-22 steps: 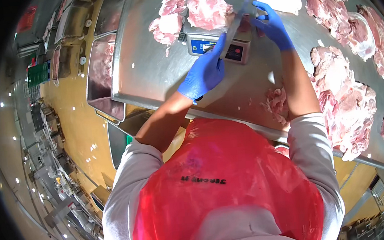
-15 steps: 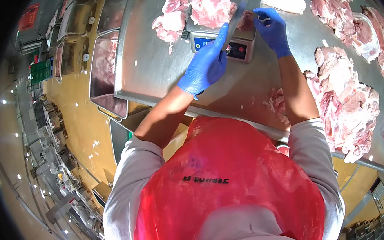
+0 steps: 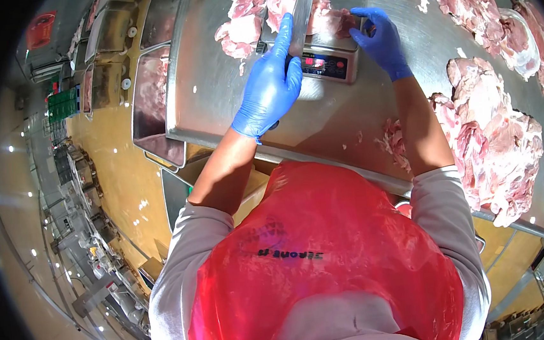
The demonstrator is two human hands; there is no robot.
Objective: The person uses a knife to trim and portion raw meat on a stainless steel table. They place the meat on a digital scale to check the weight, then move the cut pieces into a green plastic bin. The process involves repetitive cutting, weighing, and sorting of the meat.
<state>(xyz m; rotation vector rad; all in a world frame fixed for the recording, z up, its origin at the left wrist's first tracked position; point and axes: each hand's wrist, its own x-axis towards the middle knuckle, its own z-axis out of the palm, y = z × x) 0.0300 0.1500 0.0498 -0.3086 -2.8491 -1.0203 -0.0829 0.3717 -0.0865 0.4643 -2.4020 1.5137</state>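
Meat (image 3: 325,19) is sitting on the scale (image 3: 324,65), and my knife (image 3: 303,17) is crossing over its left part. My left hand (image 3: 270,87) is gripping the knife, 1 finger pointing along the blade. My right hand (image 3: 382,41) is curving at the scale's right edge; I cannot tell whether it is pinching the meat. Smaller cuts (image 3: 240,32) are lying left of the scale.

Left hand (image 3: 268,90) now nearer table's (image 3: 204,121) left edge. Knife (image 3: 303,14) swung left with it. More of the meat right of the blade (image 3: 327,18) uncovered on the scale (image 3: 339,45). Scale's display (image 3: 309,62) uncovered, red digits showing. Large pale slab gone from table's far edge; co-worker's blue-gloved hand gone too.
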